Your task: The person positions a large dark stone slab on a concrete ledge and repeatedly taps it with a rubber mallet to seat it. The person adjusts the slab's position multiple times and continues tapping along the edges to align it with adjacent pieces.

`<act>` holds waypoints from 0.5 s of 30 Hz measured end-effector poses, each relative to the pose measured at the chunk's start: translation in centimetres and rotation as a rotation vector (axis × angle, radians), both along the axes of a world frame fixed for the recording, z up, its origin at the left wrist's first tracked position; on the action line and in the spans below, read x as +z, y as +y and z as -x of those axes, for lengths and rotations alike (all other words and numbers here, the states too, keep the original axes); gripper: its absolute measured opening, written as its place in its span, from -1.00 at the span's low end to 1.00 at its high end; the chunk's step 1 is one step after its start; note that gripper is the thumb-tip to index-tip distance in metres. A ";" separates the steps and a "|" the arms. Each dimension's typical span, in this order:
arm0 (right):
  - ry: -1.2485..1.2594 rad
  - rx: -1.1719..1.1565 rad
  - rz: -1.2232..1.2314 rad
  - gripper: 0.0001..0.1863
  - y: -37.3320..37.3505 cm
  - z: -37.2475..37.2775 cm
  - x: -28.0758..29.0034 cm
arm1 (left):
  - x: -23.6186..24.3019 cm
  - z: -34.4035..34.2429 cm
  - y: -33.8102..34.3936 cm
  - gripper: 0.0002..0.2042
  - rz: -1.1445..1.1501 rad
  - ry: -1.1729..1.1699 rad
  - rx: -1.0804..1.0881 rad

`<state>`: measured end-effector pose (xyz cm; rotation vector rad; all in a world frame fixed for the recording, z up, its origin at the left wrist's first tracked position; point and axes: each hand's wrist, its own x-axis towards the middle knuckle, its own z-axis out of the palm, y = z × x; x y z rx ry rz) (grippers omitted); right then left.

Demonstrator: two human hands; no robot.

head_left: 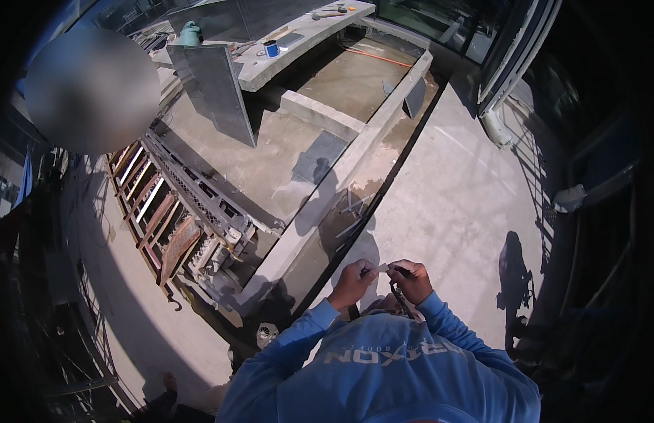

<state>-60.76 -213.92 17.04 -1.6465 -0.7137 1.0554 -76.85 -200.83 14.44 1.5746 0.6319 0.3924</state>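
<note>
Both hands meet in front of my chest, above the pale floor. My left hand (pixel 353 283) is closed in a pinch at one side of a small pale flat piece (pixel 383 268). Closed at its other side is my right hand (pixel 411 282), fingers curled. A dark strap (pixel 399 299) hangs just below the right hand; whether that hand grips it I cannot tell. Something dark shows at the fingers of each hand, too small to make out. The blue sleeves of my shirt (pixel 390 366) cover both forearms.
A concrete ledge (pixel 299 53) holds a blue tin (pixel 271 48) and hand tools. A dark stone slab (pixel 214 92) leans against it. Left lies a rusty metal frame (pixel 158 204). A low concrete curb (pixel 341 166) and a dark gap (pixel 390 180) border the floor (pixel 454 190).
</note>
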 end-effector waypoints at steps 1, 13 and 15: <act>0.020 -0.036 0.031 -0.81 1.3 -0.8 0.0 | 0.3 -1.1 1.3 -0.81 -0.012 0.017 -0.007; -0.043 -0.075 -0.135 -0.82 16.5 -24.7 -5.2 | -6.6 -20.9 16.5 -0.63 0.061 0.134 0.184; -0.055 -0.047 -0.145 -0.82 20.1 -30.7 -4.9 | -8.3 -23.5 20.3 -0.63 -0.050 0.257 0.188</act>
